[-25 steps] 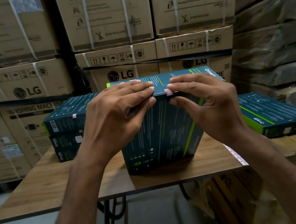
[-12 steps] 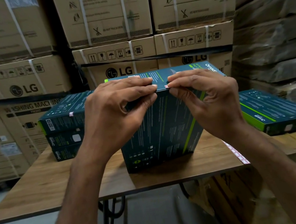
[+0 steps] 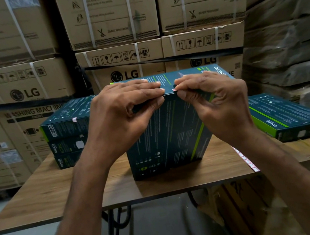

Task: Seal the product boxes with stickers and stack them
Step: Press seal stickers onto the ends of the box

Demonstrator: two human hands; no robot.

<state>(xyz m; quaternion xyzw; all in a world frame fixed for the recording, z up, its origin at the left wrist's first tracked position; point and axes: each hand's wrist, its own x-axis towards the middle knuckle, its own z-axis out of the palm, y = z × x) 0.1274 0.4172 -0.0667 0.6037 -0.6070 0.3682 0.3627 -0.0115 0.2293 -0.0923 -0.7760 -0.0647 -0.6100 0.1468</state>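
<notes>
A dark teal product box stands upright on its edge at the middle of the wooden table. My left hand grips its top near edge, fingers over the top and thumb on the front face. My right hand pinches the same edge just to the right, thumb and fingers over a small red-and-white sticker that wraps the edge. Three matching boxes lie stacked at the table's back left, the top one bearing a sticker. One more box lies flat at the right.
A strip of red-and-white stickers lies along the table's right front edge. Large LG cartons form a wall behind the table, with wrapped stock at the right. Cardboard sits on the floor under the table's right side.
My right fingers have curled tighter over the sticker, which is now mostly covered on the box edge. The left hand keeps the same hold. The box stays upright.
</notes>
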